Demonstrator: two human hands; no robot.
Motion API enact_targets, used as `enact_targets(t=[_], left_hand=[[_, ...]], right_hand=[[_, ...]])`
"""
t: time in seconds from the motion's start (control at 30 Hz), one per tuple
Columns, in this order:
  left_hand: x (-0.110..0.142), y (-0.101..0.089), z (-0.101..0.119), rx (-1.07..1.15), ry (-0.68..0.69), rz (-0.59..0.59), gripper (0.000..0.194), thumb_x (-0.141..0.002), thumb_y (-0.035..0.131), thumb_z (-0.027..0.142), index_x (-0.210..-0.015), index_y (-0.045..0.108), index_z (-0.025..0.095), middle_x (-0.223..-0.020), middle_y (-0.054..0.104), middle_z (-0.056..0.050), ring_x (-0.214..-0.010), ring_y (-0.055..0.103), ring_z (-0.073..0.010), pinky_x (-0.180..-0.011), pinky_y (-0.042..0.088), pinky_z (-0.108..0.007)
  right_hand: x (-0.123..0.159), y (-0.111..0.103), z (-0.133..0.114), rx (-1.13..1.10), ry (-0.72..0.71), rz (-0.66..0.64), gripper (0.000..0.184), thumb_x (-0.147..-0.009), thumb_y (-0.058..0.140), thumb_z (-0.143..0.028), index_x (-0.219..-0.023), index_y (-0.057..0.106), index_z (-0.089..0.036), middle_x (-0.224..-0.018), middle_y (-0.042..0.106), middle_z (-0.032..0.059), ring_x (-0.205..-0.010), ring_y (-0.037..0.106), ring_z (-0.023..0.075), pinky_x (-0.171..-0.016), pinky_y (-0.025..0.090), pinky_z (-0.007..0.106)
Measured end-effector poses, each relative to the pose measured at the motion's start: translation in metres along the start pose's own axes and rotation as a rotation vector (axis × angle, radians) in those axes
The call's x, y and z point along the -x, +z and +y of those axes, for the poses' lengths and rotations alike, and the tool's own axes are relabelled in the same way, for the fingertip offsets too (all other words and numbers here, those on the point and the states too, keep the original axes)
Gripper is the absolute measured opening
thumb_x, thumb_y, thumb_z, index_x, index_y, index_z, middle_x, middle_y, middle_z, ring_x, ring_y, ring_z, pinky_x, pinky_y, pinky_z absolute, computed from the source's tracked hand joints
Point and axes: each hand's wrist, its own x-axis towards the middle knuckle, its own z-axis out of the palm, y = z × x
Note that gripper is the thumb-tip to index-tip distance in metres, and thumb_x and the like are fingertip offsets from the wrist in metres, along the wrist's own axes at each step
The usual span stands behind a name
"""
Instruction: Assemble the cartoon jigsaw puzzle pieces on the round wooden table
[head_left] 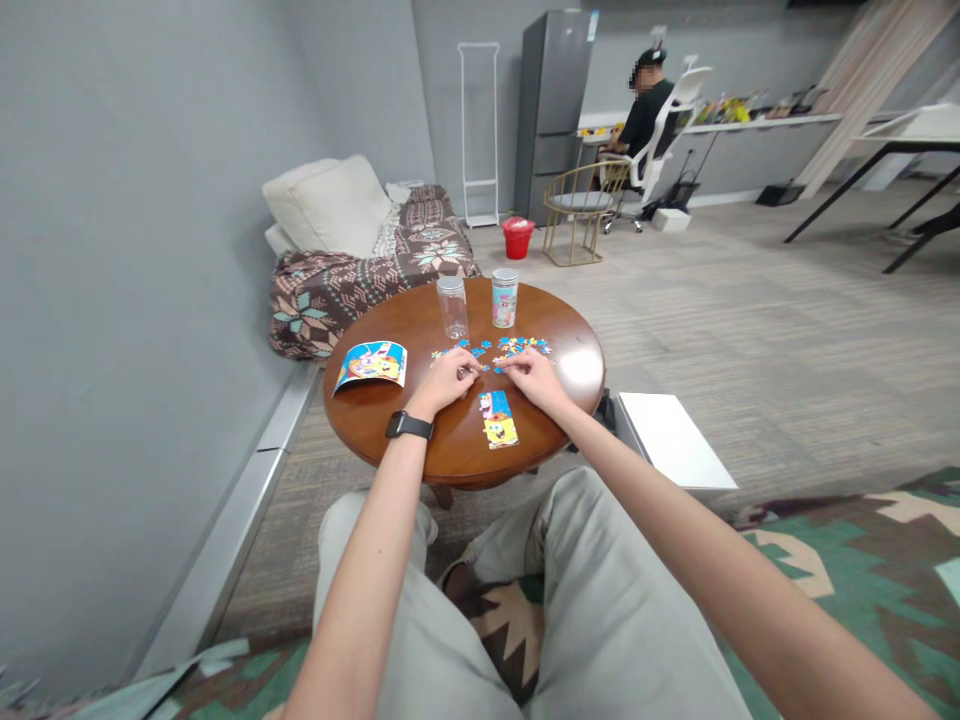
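On the round wooden table (420,440), my left hand (452,378) has its fingers pinched on what looks like a small puzzle piece, mostly hidden by the fingertips. Opposite it, my right hand (532,375) pinches at a puzzle piece (500,364) on the near edge of the right-hand pile. Loose puzzle pieces (517,345) lie just beyond both hands, many of them blue. Nearer to me, between my wrists, is a joined part of the puzzle (499,420) with a yellow cartoon character. A curled picture sheet (373,363) rests left of my left hand.
A clear jar (454,310) and a jar with a printed label (505,300) stand at the table's far side. Behind are a covered sofa (367,260), a red bin (517,238) and a wire chair (585,205). Farther back sits a person (651,110). A white box (671,440) is at right.
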Motion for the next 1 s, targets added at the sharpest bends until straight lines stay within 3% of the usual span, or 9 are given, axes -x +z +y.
enact_targets(t=[0.1,0.27,0.37,0.47,0.6,0.73,0.87,1.0], left_hand=[[-0.0004,-0.0006,0.001,-0.005,-0.027,-0.013,0.011,-0.088,0.06,0.019,-0.087,0.071,0.018,-0.095,0.07,-0.006,-0.086,0.065,-0.0188,-0.081,0.051,-0.032],[-0.0004,0.0005,0.0009,0.053,-0.116,-0.021,0.005,-0.084,0.066,0.022,-0.083,0.064,0.018,-0.084,0.07,-0.003,-0.076,0.063,-0.0171,-0.075,0.05,-0.03],[-0.0002,0.0011,-0.0006,0.041,-0.13,-0.015,0.008,-0.083,0.066,0.021,-0.08,0.059,0.019,-0.083,0.069,-0.002,-0.076,0.062,-0.017,-0.075,0.049,-0.029],[0.0001,0.001,-0.0016,0.019,-0.124,-0.017,0.006,-0.083,0.062,0.017,-0.079,0.058,0.019,-0.083,0.068,-0.002,-0.075,0.061,-0.0168,-0.074,0.048,-0.029],[-0.0005,-0.0001,-0.0021,-0.021,-0.056,-0.033,0.012,-0.08,0.057,0.008,-0.073,0.057,0.019,-0.084,0.067,-0.003,-0.077,0.059,-0.0165,-0.075,0.047,-0.029],[-0.0021,-0.0006,-0.0027,-0.034,-0.024,-0.034,0.012,-0.077,0.062,0.01,-0.07,0.058,0.018,-0.081,0.063,-0.001,-0.076,0.059,-0.0161,-0.075,0.047,-0.029],[-0.0021,0.0002,-0.0018,0.022,-0.071,-0.043,0.009,-0.08,0.069,0.021,-0.076,0.061,0.018,-0.078,0.065,-0.001,-0.072,0.059,-0.0163,-0.073,0.048,-0.029],[-0.0001,0.0004,0.0002,0.114,-0.11,-0.037,0.008,-0.083,0.067,0.019,-0.091,0.064,0.018,-0.081,0.069,-0.001,-0.077,0.064,-0.0168,-0.076,0.05,-0.028]], right_hand=[[-0.0002,0.0011,-0.0017,-0.052,0.056,-0.01,0.022,-0.08,0.062,-0.025,-0.093,0.078,-0.02,-0.083,0.071,0.0044,-0.074,0.062,0.0191,-0.076,0.052,0.035],[-0.001,0.0027,-0.0019,-0.074,0.062,0.04,0.007,-0.073,0.062,-0.019,-0.073,0.07,-0.02,-0.082,0.073,0.0038,-0.078,0.066,0.0197,-0.081,0.053,0.034],[-0.0007,0.0022,-0.0029,-0.102,0.069,0.031,0.008,-0.072,0.059,-0.016,-0.07,0.066,-0.021,-0.08,0.073,0.0024,-0.077,0.067,0.0192,-0.082,0.053,0.035],[0.0002,0.0012,-0.0056,-0.14,0.094,-0.01,0.004,-0.073,0.065,-0.024,-0.074,0.067,-0.021,-0.081,0.074,0.0027,-0.075,0.067,0.0194,-0.079,0.054,0.035],[0.0011,0.0004,-0.0078,-0.134,0.094,-0.025,0.017,-0.074,0.069,-0.037,-0.075,0.067,-0.02,-0.078,0.073,0.0034,-0.074,0.066,0.0198,-0.075,0.053,0.034],[0.0012,0.0013,-0.0052,-0.154,0.109,0.003,0.02,-0.075,0.067,-0.04,-0.071,0.058,-0.022,-0.074,0.069,0.0016,-0.072,0.065,0.0188,-0.069,0.052,0.032],[0.0009,0.0028,-0.0024,-0.201,0.14,-0.013,0.023,-0.074,0.067,-0.04,-0.072,0.052,-0.024,-0.068,0.065,-0.0012,-0.066,0.064,0.0177,-0.063,0.05,0.029],[-0.0006,0.0037,-0.0003,-0.157,0.084,-0.009,0.021,-0.072,0.07,-0.039,-0.072,0.058,-0.022,-0.063,0.061,-0.0028,-0.06,0.057,0.0156,-0.063,0.047,0.029]])
